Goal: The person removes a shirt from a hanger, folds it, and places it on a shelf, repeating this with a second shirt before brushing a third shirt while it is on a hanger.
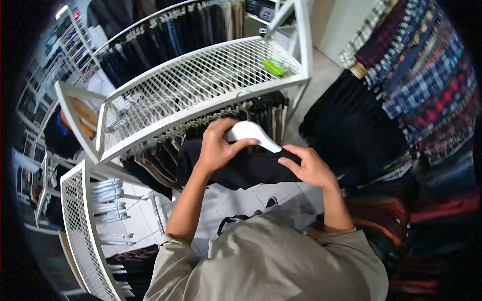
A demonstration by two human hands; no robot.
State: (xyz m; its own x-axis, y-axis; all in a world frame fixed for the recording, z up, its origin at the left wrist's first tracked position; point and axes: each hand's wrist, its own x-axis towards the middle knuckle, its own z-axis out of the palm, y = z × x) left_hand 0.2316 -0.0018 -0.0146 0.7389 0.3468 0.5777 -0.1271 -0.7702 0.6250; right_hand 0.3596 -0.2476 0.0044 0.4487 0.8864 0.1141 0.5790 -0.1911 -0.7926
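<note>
A white clothes hanger with a broad curved shoulder is in front of me, with a black garment hanging below and around it. My left hand is closed around the hanger's left part, its thumb along the near side. At the hanger's right end, my right hand pinches the black garment's upper edge between thumb and fingers. The garment's far end and exact kind cannot be made out.
A white mesh-topped rack stands just ahead, trousers hung under it and a green packet on top. Checked shirts hang at the right. Bare white hangers stick out from a rack at the left. Tiled floor lies below.
</note>
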